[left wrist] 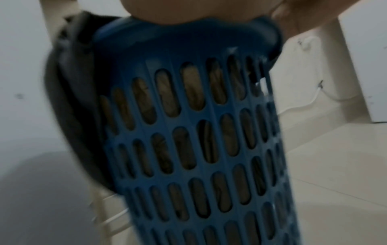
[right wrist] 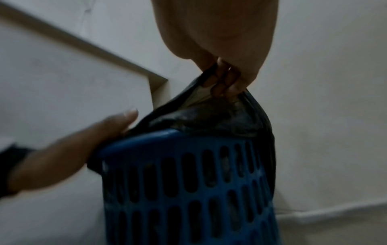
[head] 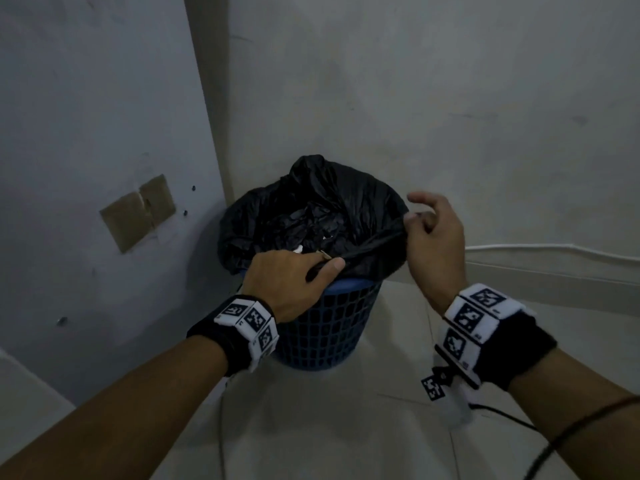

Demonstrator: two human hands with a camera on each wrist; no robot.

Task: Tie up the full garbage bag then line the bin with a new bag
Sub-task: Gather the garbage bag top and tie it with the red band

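A blue slotted plastic bin (head: 322, 327) stands on the floor in a corner, lined with a full black garbage bag (head: 311, 209) whose edge drapes over the rim. My left hand (head: 294, 275) grips the bag's near edge at the rim, thumb over the plastic. My right hand (head: 429, 230) pinches the bag's edge at the right rim and lifts it, stretching a band of plastic between the hands. In the right wrist view the fingers (right wrist: 222, 82) hold the bag (right wrist: 209, 121) above the bin (right wrist: 188, 182). The left wrist view shows the bin's wall (left wrist: 188, 132) close up.
Walls close in behind and left of the bin. A brown taped patch (head: 138, 211) is on the left wall. Pale tiled floor (head: 346, 427) spreads in front and to the right. A white cable (head: 554, 252) runs along the right wall, a dark cable (head: 502, 417) trails from my right wrist.
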